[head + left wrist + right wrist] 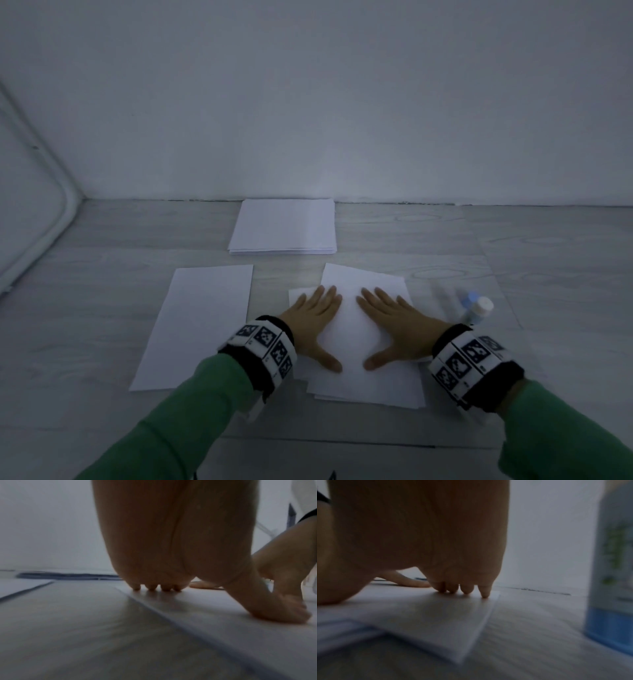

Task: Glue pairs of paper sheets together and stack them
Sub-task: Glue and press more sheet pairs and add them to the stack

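Note:
A small pile of white sheets [356, 329] lies on the pale wood-grain table, its top sheet skewed over the ones beneath. My left hand [313, 325] presses flat on its left part, fingers straight and thumb spread. My right hand [394, 325] presses flat on its right part the same way. In the left wrist view my left fingertips [152, 587] touch the paper [223, 615]; in the right wrist view my right fingertips [465, 590] rest near the sheet's far corner [436, 615]. A single white sheet [202, 325] lies to the left. A glue bottle [478, 310] stands just right of my right hand.
A thicker stack of white paper [282, 226] sits at the back against the wall. The glue bottle [612, 574] is close beside my right wrist. A white pipe [51, 219] runs down the left corner. The table's near edge lies below my forearms.

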Tool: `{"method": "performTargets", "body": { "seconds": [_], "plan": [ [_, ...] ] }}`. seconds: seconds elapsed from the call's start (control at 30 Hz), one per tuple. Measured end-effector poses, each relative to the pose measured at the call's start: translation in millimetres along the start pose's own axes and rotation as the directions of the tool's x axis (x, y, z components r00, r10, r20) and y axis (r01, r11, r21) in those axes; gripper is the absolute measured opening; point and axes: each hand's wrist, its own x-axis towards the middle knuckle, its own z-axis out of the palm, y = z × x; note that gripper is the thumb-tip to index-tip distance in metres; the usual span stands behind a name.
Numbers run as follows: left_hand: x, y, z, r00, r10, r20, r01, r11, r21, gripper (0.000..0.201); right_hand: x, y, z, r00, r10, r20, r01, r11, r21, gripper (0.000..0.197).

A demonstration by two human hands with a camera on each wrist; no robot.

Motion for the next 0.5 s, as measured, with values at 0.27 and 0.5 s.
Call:
{"method": "performTargets", "body": {
  "seconds": [0.27,0.5],
  "plan": [
    [-9,-26,15,1.0,-0.028,0.004,0.028,0.999,-0.016,0.131,-5,19,15,0.989,0.136,-0.053,-0.138,0.99,-0.027,0.135],
    [-9,-17,-5,0.985,-0.165,0.041,0.168,0.984,-0.059,0.124,-6,17,16,0.984,0.165,-0.071,-0.165,0.986,0.006,0.138]
  ]
}}
